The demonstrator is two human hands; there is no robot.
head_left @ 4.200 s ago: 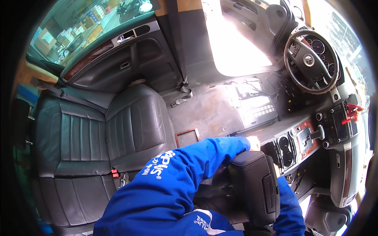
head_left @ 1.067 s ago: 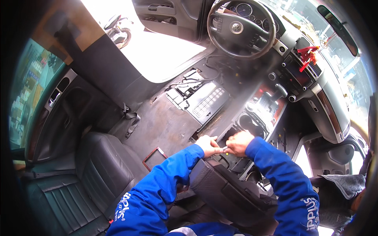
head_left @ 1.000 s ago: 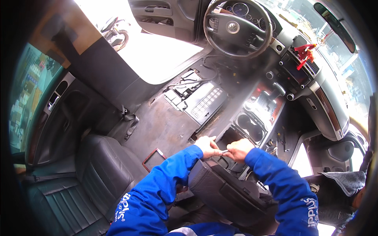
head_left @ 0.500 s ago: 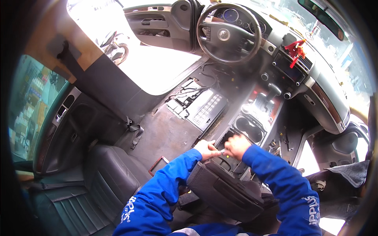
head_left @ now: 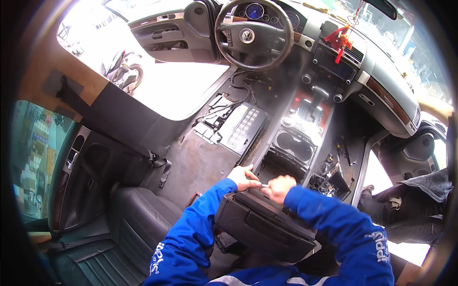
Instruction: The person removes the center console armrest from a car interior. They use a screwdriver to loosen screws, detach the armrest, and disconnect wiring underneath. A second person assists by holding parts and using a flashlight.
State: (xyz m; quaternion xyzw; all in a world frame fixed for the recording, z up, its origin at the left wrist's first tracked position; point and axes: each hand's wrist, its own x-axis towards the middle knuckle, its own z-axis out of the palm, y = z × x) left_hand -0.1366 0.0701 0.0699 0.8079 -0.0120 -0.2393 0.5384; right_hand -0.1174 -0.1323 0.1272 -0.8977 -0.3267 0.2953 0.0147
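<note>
My left hand (head_left: 243, 179) and my right hand (head_left: 279, 188) meet at the front edge of the black padded centre armrest (head_left: 262, 226), both closed on a small, slim silver tool (head_left: 263, 186) whose far end is hidden. Just beyond my fingers lies the console's dark open compartment (head_left: 276, 168), with the cup holder (head_left: 293, 148) above it.
Steering wheel (head_left: 253, 60) at the front; exposed floor unit (head_left: 241, 129) and cables left of the console. Loose dark parts (head_left: 329, 178) sit right of it. A co-worker's dark-trousered legs (head_left: 400, 214) are at the right, a black rear seat (head_left: 138, 219) at lower left.
Earlier my hands were apart, partly behind the armrest; they have come together on the silver tool. The view has swung toward the dashboard. My right arm is blurred by motion in recent frames.
</note>
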